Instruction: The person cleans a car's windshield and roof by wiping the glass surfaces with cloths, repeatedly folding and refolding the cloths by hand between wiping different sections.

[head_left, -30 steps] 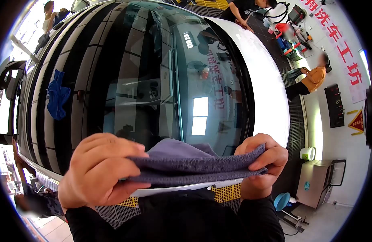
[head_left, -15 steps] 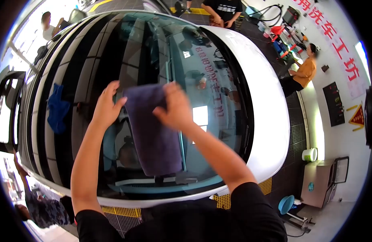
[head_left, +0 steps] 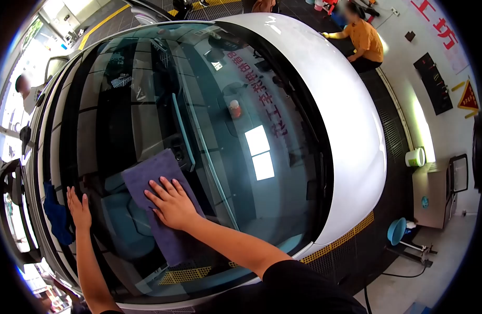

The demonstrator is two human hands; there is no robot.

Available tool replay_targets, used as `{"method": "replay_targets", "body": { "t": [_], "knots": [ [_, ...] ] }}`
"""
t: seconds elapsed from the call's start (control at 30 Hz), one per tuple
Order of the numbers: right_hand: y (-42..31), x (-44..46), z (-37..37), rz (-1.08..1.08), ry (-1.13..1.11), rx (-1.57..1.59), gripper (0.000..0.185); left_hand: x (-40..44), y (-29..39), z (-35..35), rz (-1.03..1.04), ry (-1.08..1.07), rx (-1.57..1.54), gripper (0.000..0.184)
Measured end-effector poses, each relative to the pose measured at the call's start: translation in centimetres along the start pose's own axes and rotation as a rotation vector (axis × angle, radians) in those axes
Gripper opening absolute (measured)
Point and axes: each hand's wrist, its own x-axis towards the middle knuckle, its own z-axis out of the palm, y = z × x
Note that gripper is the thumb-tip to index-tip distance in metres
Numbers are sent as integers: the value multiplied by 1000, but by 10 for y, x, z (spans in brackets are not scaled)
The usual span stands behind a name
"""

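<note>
A purple towel [head_left: 173, 238] lies spread over the glass of a white car's windshield [head_left: 220, 209]. My right hand [head_left: 170, 203] rests flat on it with fingers spread. My left hand [head_left: 80, 209] is stretched out flat over the dark roof [head_left: 107, 136], holding nothing. Just left of those fingers, a crumpled dark blue cloth [head_left: 57, 214] sits on the roof. Reflections in the glass partly mask the car's interior.
The white hood [head_left: 350, 136] curves away to the right. Beyond it a person in an orange top [head_left: 364, 42] reaches toward the car. A green-white bucket [head_left: 415, 157], metal cabinet [head_left: 430, 196] and blue basin [head_left: 396, 231] stand along the right side.
The towel, held up by both hands earlier, now lies on the glass. My right hand came down onto it; my left hand moved left and down. The person in orange is closer to the hood.
</note>
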Motion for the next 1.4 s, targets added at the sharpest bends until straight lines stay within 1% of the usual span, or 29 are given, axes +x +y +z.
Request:
{"method": "replay_targets", "body": {
  "t": [0.07, 0.13, 0.23, 0.27, 0.37, 0.4, 0.43, 0.47, 0.53, 0.57, 0.63, 0.67, 0.7, 0.8, 0.83, 0.87, 0.9, 0.93, 0.97, 1.0, 1.03, 1.07, 1.1, 1.13, 1.2, 1.23, 1.27, 1.37, 1.4],
  "knots": [
    [7, -4, -3, 17, 20, 32, 52, 2, -7, -3, -2, -46, 8, 61],
    [31, 1, -2, 69, 77, 8, 52, 8, -22, -5, 20, -95, 12, 62],
    [72, 6, -15, 152, 122, -40, 52, 22, -68, 14, -45, -27, -59, 61],
    [88, 9, -22, 177, 145, -59, 52, 23, -72, 20, -54, 22, -25, 59],
    [138, 13, -41, 237, 190, -156, 51, 19, -86, 32, 87, 120, -37, 54],
    [159, 13, -45, 241, 239, -196, 50, 19, -91, 34, 168, 145, -57, 51],
    [181, 12, -50, 242, 291, -236, 49, 19, -93, 33, 176, 137, -75, 50],
    [201, 9, -59, 349, 286, -300, 48, 19, -91, 32, 186, 132, -93, 49],
    [271, -24, -75, 347, 361, -369, 46, 19, -85, 31, 173, 114, -82, 51],
    [308, -48, -84, 471, 369, -459, 45, 16, -84, 31, 154, 107, -47, 53],
    [380, -105, -119, 743, 405, -282, 44, 19, -84, 32, 125, 100, 15, 55],
    [396, -120, -124, 842, 427, -369, 44, 19, -87, 33, 149, 101, 67, 58],
    [397, -120, -127, 934, 443, -460, 45, 18, -82, 32, 140, 98, 70, 58],
    [396, -76, -120, 991, 416, -475, 44, 16, -62, 27, 109, 104, 96, 57],
    [392, -56, -116, 775, 363, -503, 44, 14, -59, 25, 97, 104, 99, 57],
    [364, -18, -104, 620, 391, -456, 42, 14, -56, 25, 90, 105, 104, 57],
    [312, 31, -97, 491, 329, -379, 38, 15, -56, 23, 89, 107, 113, 57],
    [266, 72, -80, 309, 290, -410, 35, 15, -57, 22, 96, 109, 99, 56],
    [228, 106, -52, 131, 290, -326, 34, 15, -57, 23, 104, 112, 87, 56],
    [171, 134, -40, -2, 183, -381, 35, 15, -57, 23, 114, 115, 74, 55],
    [130, 150, -18, -114, 117, -276, 39, 16, -57, 23, 113, 112, 58, 55],
    [100, 155, 8, -199, 117, -192, 42, 15, -57, 19, 113, 107, 44, 54],
    [86, 158, 22, -286, 117, -111, 45, 13, -59, 20, 112, 102, 27, 54],
    [92, 159, 17, -266, 117, -90, 44, 14, -70, 23, 176, 110, 1, 53],
    [117, 159, 8, -213, 113, -41, 45, 17, -74, 19, 201, 93, -41, 53],
    [135, 158, 0, -177, 121, -101, 44, 15, -73, 22, 201, 90, -70, 53],
    [154, 153, -11, -87, 150, -139, 43, 15, -74, 22, 204, 85, -72, 53],
    [233, 128, -53, 118, 232, -241, 43, 15, -78, 25, 201, 77, -80, 53],
    [268, 112, -68, 138, 268, -247, 43, 15, -81, 26, 196, 73, -82, 53]
  ]
}}
